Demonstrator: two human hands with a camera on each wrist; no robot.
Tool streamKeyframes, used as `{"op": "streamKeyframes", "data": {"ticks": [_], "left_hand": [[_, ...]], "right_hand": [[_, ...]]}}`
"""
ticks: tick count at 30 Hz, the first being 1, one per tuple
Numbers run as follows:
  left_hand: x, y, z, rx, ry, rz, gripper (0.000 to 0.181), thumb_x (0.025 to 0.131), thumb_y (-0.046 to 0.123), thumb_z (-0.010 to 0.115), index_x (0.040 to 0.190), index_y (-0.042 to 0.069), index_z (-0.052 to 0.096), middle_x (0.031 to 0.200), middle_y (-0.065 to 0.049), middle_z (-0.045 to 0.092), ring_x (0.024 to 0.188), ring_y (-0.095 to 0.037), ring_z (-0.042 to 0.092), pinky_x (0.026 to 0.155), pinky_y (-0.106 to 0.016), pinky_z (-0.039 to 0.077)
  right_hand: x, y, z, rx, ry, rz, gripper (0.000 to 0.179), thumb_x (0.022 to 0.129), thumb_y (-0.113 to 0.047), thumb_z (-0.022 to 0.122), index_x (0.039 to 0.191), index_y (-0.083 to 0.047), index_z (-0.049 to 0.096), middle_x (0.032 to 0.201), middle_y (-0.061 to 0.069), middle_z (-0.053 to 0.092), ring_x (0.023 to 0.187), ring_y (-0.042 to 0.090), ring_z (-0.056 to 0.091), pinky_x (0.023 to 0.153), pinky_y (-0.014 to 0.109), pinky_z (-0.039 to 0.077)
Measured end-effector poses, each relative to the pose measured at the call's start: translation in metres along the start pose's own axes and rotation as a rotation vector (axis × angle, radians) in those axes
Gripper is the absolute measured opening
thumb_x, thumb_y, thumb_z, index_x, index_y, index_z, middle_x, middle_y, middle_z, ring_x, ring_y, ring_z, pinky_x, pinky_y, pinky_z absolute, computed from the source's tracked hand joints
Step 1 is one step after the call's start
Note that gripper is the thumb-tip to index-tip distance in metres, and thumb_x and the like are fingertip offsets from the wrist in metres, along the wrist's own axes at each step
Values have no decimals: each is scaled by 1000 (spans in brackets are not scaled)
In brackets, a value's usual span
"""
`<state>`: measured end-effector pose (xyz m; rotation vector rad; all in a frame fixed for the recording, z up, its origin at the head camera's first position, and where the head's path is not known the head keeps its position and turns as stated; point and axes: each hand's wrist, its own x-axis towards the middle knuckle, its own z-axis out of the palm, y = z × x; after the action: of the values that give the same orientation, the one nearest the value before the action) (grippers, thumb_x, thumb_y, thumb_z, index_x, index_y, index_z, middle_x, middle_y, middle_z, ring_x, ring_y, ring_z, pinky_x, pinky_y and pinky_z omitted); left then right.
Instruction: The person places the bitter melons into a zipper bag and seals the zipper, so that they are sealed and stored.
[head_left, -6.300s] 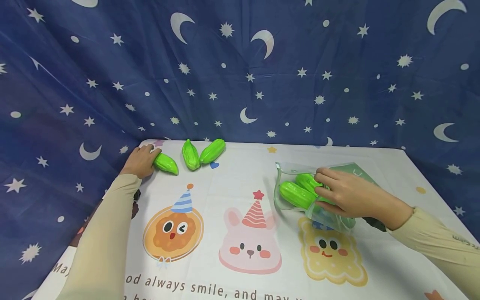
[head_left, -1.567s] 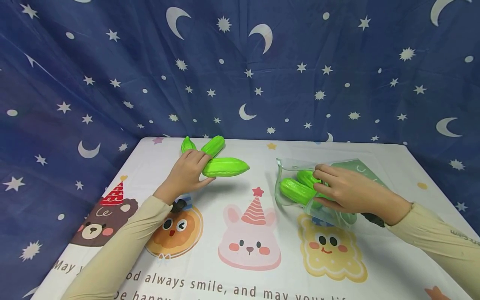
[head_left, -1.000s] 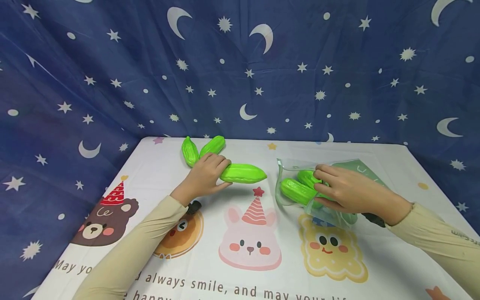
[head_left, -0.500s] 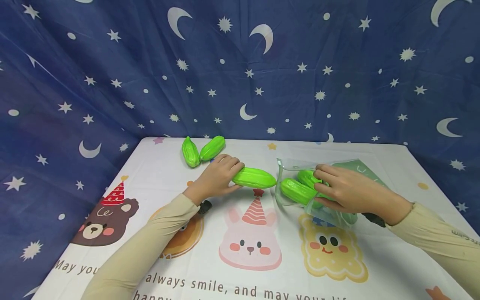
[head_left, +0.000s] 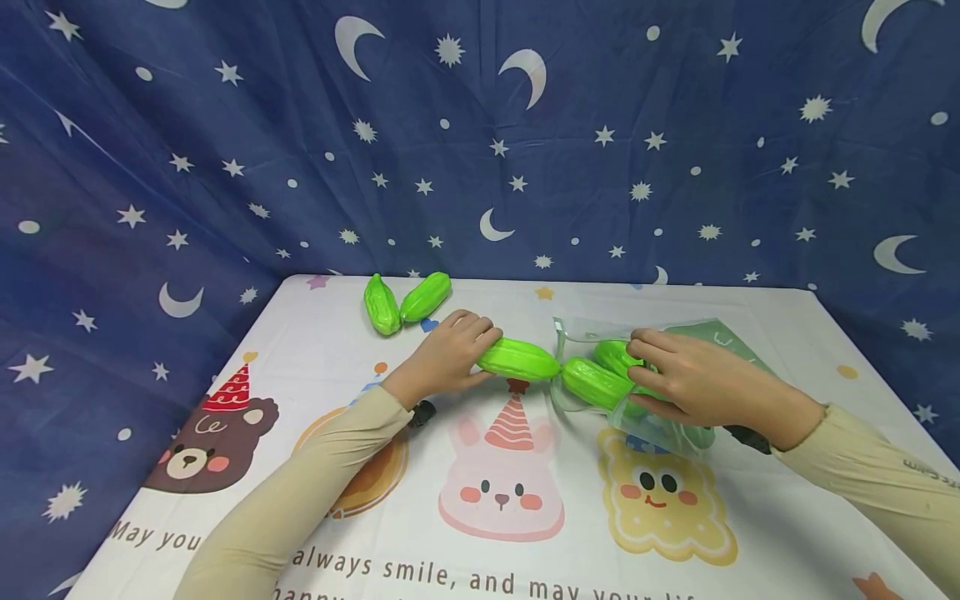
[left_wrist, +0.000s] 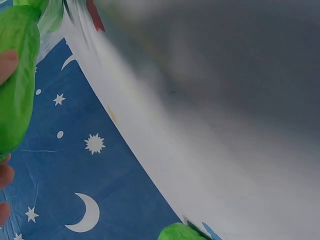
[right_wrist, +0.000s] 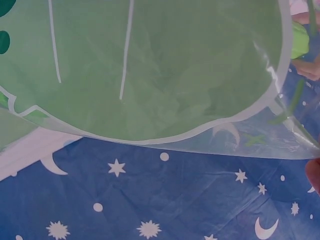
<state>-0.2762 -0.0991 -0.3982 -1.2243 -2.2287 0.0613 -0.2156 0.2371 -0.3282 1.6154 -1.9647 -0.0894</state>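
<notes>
My left hand (head_left: pixel 452 357) grips one end of a bright green, ridged toy cucumber (head_left: pixel 519 360). The cucumber's free tip is right at the mouth of a clear plastic bag (head_left: pixel 708 335) with green print. In the left wrist view the held cucumber (left_wrist: pixel 20 80) lies along the left edge, beside my fingers. My right hand (head_left: pixel 693 385) pinches the upper side of the bag's open end. Inside the bag lie a front cucumber (head_left: pixel 594 383) and another cucumber (head_left: pixel 615 356) behind it, partly hidden by my fingers. Printed film of the bag (right_wrist: pixel 175 75) fills the right wrist view.
Toward the back left lie a wrinkled green cucumber (head_left: pixel 382 307) and a smoother one (head_left: pixel 426 297), their lower ends close together. A white tablecloth (head_left: pixel 495 304) with cartoon prints covers the table. Behind it hangs a dark blue curtain (head_left: pixel 420 100) with moons and stars.
My left hand took the leftmost cucumber from the back left and carried it right to the bag's mouth, slowing lately. My right hand has stayed on the bag.
</notes>
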Motion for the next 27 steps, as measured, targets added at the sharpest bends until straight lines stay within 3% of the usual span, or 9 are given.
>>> {"op": "streamKeyframes", "data": {"ticks": [27], "left_hand": [[21, 13, 11, -42, -70, 9, 48, 76, 39, 73, 109, 10, 54, 102, -4, 57, 96, -21, 57, 97, -33, 42]], "right_hand": [[1, 1, 4, 10, -6, -7, 40, 101, -32, 30, 78, -10, 54, 85, 8, 51, 80, 21, 46, 64, 31, 44]]}}
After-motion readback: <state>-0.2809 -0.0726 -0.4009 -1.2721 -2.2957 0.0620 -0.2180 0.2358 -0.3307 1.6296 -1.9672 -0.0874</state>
